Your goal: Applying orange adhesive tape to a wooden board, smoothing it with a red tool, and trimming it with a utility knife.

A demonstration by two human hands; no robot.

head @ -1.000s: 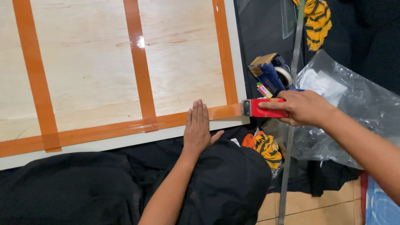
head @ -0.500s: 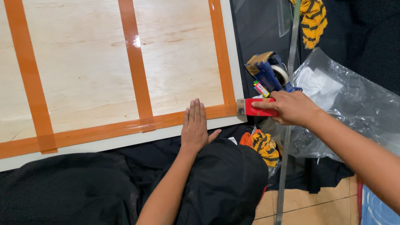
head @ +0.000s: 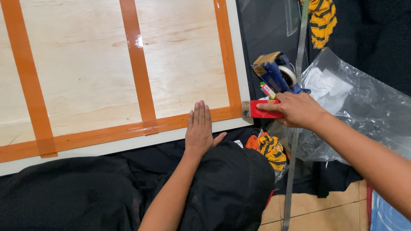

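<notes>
A pale plywood board (head: 85,72) with a white edge lies in front of me, crossed by orange tape strips (head: 137,64). My left hand (head: 200,130) lies flat, fingers together, on the orange strip along the board's near edge. My right hand (head: 295,110) grips a red tape dispenser (head: 262,109) whose metal blade end touches the board's right corner, where the near strip ends.
A blue tape dispenser (head: 276,72) with a clear roll lies right of the board beside markers (head: 268,90). A long metal ruler (head: 295,128) runs down the right. Crumpled clear plastic (head: 364,102), orange striped gloves (head: 269,147) and black cloth (head: 64,192) surround the area.
The view shifted slightly. My right hand with the red dispenser moved a little left toward the board's corner. My left hand stayed flat on the tape.
</notes>
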